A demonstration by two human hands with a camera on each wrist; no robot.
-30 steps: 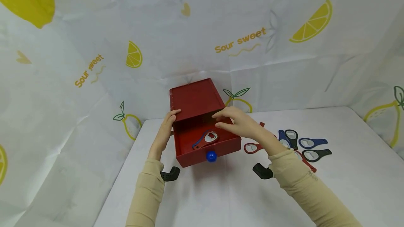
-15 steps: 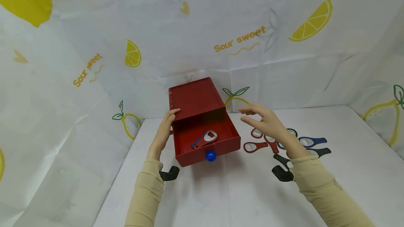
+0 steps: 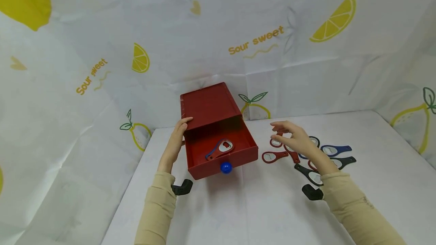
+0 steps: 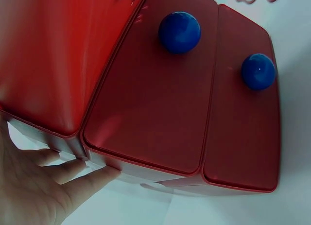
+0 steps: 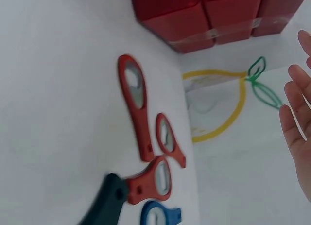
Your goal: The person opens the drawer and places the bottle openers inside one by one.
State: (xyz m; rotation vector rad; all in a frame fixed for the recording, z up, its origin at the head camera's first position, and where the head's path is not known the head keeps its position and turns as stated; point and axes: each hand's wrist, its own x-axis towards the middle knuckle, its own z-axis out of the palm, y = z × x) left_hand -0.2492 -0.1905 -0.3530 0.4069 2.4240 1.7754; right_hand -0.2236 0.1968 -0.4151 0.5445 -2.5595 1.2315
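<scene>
A red drawer cabinet [image 3: 209, 105] stands at the back with its top drawer [image 3: 243, 156] pulled out. In that drawer a red bottle opener [image 3: 216, 153] lies over a blue one. My left hand [image 3: 173, 143] rests against the cabinet's left side, thumb at the top front edge; the left wrist view shows its fingers [image 4: 95, 183] stretched along the side wall. My right hand [image 3: 295, 139] hovers empty, fingers loosely bent, above bottle openers on the table. Among those are a red bottle opener [image 5: 141, 113], a black one [image 3: 308, 173] and a blue one [image 3: 338, 149].
Two lower drawers with blue knobs [image 4: 180, 32] are pushed in below the open one. A white cloth with lemon prints [image 3: 170, 67] hangs behind the white table [image 3: 238, 214]. Black wrist devices [image 3: 182, 187] sit on both wrists.
My right hand has moved right, from above the drawer to over the bottle openers on the table. My left hand stays against the cabinet; the openers in the drawer lie as before.
</scene>
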